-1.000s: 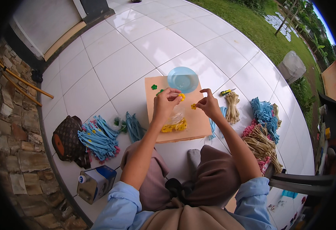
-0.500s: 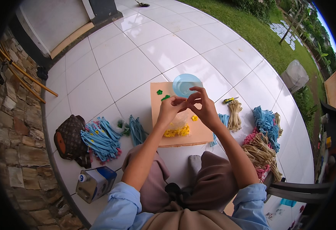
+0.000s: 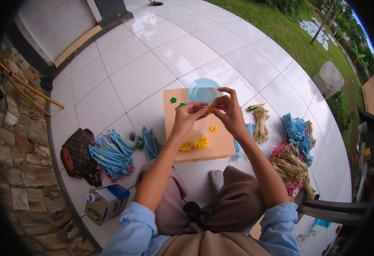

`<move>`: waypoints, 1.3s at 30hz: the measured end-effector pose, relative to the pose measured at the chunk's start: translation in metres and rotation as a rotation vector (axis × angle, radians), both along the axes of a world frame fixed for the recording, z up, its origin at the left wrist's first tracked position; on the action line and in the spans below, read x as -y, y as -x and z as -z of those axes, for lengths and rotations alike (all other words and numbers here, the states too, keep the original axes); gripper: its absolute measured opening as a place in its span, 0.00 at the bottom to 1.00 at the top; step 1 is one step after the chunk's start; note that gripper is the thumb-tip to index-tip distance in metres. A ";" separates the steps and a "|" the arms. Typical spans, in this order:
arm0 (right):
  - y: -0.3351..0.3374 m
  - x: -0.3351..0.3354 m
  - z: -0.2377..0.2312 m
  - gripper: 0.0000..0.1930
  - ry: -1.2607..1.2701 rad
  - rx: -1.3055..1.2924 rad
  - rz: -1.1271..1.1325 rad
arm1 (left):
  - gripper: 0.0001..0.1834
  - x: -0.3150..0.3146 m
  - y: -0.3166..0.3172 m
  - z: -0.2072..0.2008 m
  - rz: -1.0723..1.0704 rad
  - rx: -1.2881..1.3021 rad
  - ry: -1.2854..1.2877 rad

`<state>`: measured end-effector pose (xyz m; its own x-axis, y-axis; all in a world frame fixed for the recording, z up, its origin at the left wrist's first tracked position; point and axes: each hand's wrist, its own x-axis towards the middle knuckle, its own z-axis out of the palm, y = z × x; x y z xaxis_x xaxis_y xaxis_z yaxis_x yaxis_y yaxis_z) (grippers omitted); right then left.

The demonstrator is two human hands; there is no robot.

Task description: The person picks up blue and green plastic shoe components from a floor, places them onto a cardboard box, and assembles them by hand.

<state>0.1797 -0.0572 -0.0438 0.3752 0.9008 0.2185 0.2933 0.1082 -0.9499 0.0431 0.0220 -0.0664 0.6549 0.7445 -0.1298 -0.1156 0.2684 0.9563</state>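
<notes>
Above the board, my left hand and my right hand meet at the fingertips. Between their pinched thumbs and index fingers is a small yellow flower, partly covered by the fingers. Under my wrists, a clear plastic bag of yellow flowers lies on the tan board. One loose yellow flower rests right of the bag. Two green flowers, one of them this green flower, lie at the board's far left. A light blue bowl stands at its far edge.
Left are a brown patterned bag, blue bundled strands and a metal can. To the right lie a beige bundle, a yellow-handled tool and a pile of blue, beige and pink bundles.
The yellow flower between my fingertips now shows more plainly. My right index finger has lifted and straightened a little; the whole view has shifted slightly.
</notes>
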 end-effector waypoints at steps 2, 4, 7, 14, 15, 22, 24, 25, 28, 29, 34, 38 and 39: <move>-0.007 -0.001 0.006 0.28 -0.011 -0.016 0.031 | 0.13 -0.001 0.001 0.002 -0.010 -0.015 -0.028; -0.020 -0.004 0.023 0.26 -0.035 -0.022 0.107 | 0.13 -0.004 0.000 0.014 -0.075 -0.234 -0.356; -0.033 -0.002 0.054 0.26 0.182 0.062 0.141 | 0.10 -0.004 -0.002 0.025 -0.179 -0.366 -0.543; -0.044 0.002 0.099 0.24 0.209 0.593 0.164 | 0.10 -0.007 -0.006 0.025 -0.129 -0.336 -0.395; -0.047 0.001 0.097 0.24 0.207 0.597 0.165 | 0.10 -0.007 -0.008 0.026 -0.116 -0.294 -0.334; -0.014 -0.009 0.033 0.24 0.060 -0.087 -0.038 | 0.09 -0.007 -0.007 0.029 -0.053 -0.159 -0.253; -0.012 -0.010 0.031 0.24 0.079 -0.025 -0.024 | 0.09 -0.007 -0.008 0.031 -0.049 -0.154 -0.245; -0.012 -0.011 0.030 0.25 0.096 0.040 -0.016 | 0.08 -0.008 -0.008 0.031 -0.053 -0.147 -0.238; -0.015 -0.014 0.033 0.25 0.082 0.085 0.035 | 0.06 -0.011 -0.009 0.030 -0.078 -0.166 -0.211; -0.018 -0.015 0.036 0.25 0.083 0.085 0.033 | 0.06 -0.014 -0.010 0.033 -0.079 -0.166 -0.210; -0.038 -0.015 0.072 0.23 0.210 0.144 0.168 | 0.07 -0.016 -0.020 0.037 0.010 -0.568 -0.435; -0.028 -0.019 0.080 0.20 0.342 0.125 0.111 | 0.08 -0.017 -0.019 0.051 0.007 -0.646 -0.606; -0.025 -0.021 0.080 0.19 0.375 0.104 0.091 | 0.07 -0.016 -0.018 0.054 -0.020 -0.604 -0.658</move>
<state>0.2049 -0.0366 -0.1235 0.4503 0.8895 -0.0782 0.3822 -0.2711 -0.8834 0.0611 0.0383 -0.1202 0.5989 0.8008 0.0091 0.4589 -0.3525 0.8156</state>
